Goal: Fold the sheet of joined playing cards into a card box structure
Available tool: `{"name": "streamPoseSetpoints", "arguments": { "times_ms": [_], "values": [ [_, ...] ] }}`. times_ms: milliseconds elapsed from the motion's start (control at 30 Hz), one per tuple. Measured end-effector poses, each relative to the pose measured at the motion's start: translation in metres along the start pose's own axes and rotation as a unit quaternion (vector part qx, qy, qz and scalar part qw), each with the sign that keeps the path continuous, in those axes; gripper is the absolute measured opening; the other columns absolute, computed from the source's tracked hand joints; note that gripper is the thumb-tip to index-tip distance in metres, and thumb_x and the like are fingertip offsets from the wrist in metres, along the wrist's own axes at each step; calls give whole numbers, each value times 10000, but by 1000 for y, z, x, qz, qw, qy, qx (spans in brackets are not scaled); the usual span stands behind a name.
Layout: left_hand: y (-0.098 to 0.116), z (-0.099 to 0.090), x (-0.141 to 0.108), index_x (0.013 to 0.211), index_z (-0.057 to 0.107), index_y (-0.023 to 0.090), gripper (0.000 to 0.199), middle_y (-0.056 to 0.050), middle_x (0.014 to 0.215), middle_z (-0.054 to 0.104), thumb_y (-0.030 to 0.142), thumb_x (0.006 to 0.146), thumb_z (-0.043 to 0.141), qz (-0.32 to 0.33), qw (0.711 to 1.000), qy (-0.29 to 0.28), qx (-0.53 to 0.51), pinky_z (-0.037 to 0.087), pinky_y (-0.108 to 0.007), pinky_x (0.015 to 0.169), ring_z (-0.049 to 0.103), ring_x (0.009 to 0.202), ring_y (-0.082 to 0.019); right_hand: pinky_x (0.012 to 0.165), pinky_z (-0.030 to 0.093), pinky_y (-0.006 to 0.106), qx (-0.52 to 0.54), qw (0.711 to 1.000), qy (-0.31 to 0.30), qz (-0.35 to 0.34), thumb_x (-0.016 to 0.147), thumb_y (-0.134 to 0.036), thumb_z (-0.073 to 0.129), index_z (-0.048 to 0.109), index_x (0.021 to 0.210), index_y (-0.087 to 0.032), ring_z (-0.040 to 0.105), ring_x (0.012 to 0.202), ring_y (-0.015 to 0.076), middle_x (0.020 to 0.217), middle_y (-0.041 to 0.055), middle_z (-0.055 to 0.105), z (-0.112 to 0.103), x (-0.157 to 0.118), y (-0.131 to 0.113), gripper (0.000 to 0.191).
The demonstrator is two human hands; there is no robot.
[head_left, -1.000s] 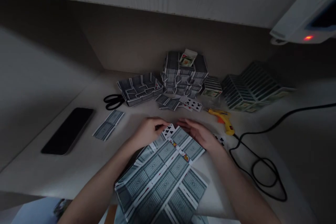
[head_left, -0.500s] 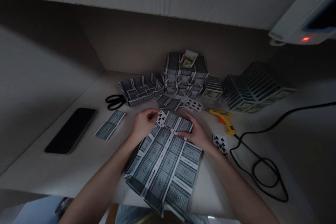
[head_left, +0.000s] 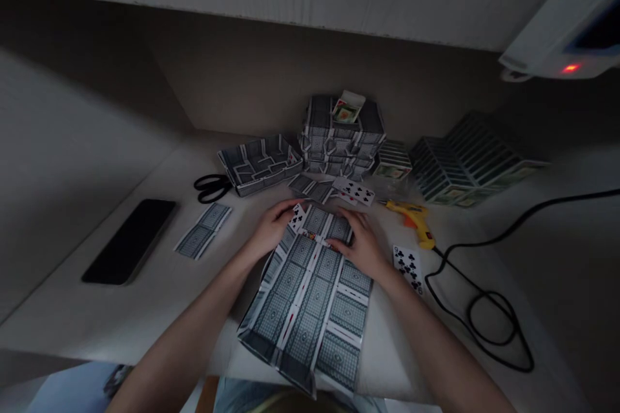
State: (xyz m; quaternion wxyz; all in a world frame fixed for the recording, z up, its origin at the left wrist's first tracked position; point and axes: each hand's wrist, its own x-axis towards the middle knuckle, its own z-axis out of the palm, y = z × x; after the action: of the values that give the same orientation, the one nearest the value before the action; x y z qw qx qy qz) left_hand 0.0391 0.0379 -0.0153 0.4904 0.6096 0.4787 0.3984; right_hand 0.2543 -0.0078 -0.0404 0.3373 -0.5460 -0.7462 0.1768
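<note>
Card panel (head_left: 310,297) lying near centre on worktop (head_left: 382,348). Left hand (head_left: 270,230) pinching far-left corner, grip nearly closed, seemingly steadying. Right hand (head_left: 364,251) clasping far flap, grip partly open, apparently bracing joint. Glue gun (head_left: 413,221) resting right, within reach.

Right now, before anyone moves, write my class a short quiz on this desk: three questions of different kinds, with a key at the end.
1. True or false: the right hand touches the large card-covered piece in front of the person.
2. Multiple choice: what rests on top of the card-covered stack at the back?
A. A pair of scissors
B. A small card packet
C. A phone
3. Fill in the blank: the loose face-up card nearest the yellow glue gun shows the number ____.

Key: 1. True. 2. B. 3. 9.
</note>
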Motion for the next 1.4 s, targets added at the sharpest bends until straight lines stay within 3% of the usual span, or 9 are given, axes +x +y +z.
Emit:
{"name": "streamPoseSetpoints", "arguments": {
  "times_ms": [233,967,1167,1400],
  "values": [
    [-3,2,2,967,613,149,326,-44,970,659,264,733,417,-21,999,-1,-28,433,-278,822,582,919,-175,893,380,450,-23,1000,-1,-17,724,-338,589,395,1241,-228,412,1096,276,1142,95,519,-1,1,-2,563],
    [-5,4,2,932,617,165,287,-37,993,647,237,717,440,-26,996,-12,-80,385,-295,851,556,945,-197,879,399,417,-69,996,26,-53,745,-336,578,486,1147,-221,465,1028,244,1095,67,575,3,0,3,428],
    [-7,5,2,940,613,163,285,-37,956,663,245,711,464,-36,990,-16,-135,395,-309,846,567,942,-206,878,399,425,-59,997,31,-41,724,-343,592,472,1165,-208,462,1042,253,1096,86,570,3,1,3,477],
    [7,6,-2,948,633,168,290,-28,959,671,248,706,496,-45,981,-11,-186,398,-296,847,572,949,-203,876,399,421,3,999,53,0,668,-361,638,449,1175,-226,462,1067,261,1130,87,537,1,1,8,558]
  ]
}}
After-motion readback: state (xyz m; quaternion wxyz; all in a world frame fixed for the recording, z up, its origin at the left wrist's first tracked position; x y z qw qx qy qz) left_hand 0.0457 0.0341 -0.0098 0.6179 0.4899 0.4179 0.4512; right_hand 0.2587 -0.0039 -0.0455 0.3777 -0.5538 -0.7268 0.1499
